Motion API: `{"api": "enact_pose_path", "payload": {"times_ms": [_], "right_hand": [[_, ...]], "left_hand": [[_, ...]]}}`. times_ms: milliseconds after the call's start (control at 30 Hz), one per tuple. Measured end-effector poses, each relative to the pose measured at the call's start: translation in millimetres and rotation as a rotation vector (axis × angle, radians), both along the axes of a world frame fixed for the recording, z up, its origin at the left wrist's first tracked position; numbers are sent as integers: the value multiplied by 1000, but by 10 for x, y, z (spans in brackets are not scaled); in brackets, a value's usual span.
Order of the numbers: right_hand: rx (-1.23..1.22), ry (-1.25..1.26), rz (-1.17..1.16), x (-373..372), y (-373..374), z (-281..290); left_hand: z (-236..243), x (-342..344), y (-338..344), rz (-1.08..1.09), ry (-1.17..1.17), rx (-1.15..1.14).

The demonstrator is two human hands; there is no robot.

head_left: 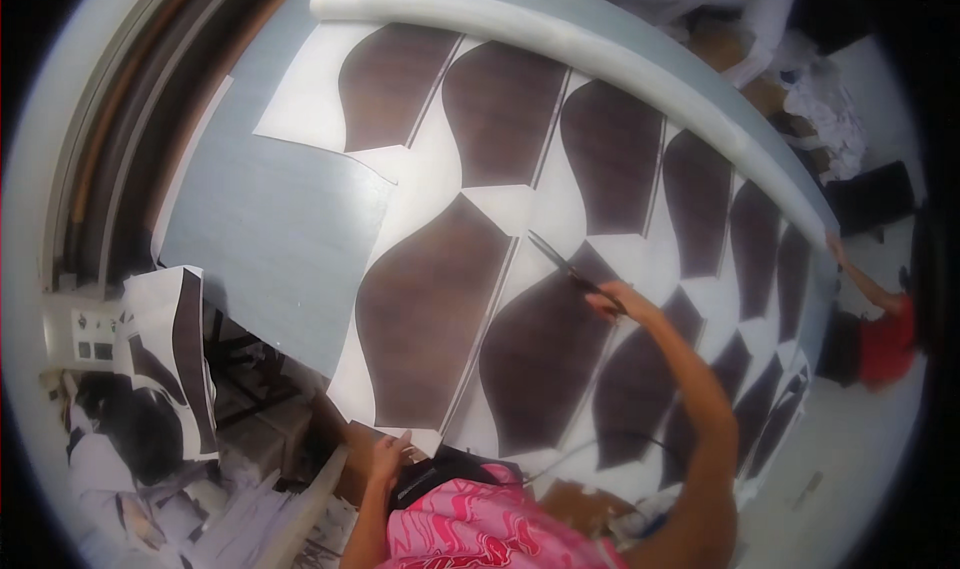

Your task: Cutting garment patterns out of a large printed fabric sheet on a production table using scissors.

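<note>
A large white sheet printed with rows of dark brown, curve-sided shapes [610,179] lies spread over a wide blue-grey table [270,229], its far side ending at a long white roll [540,34]. The sheet's left edge is stepped, with the blue-grey tabletop showing in the notch.

The right hand [617,302] reaches over the middle of the sheet, its fingers closed around the handles of long dark metal scissors [566,267]. The blades point away to the upper left, their tips over a white part between the brown shapes; whether they touch the sheet is hard to judge from this angle.

The left hand [393,455] is at the sheet's near corner, fingertips against the edge; one cannot tell whether they pinch it or merely rest there.

The person wears a bright pink patterned top [470,519]. Pale scraps [235,519] are heaped at lower left, below a white piece with brown print [190,354]. At the far right, a co-worker in red [888,344] extends an arm toward the table's end.
</note>
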State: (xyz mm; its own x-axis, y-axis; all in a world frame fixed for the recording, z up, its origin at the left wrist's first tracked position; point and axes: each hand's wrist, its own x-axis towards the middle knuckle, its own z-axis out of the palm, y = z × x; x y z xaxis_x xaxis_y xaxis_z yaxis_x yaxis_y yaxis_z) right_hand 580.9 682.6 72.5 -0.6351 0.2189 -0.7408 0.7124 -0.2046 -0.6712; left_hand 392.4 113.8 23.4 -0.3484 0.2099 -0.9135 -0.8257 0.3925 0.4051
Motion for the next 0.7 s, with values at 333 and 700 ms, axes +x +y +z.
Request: {"api": "enact_pose_path", "payload": {"times_ms": [333,700], "right_hand": [[48,6,182,-679,626,-269],[-43,131,138,-1437,596,-481]], "left_hand": [[-335,181,116,3,10,-90],[-711,-1,-75,-38,46,-85]]}}
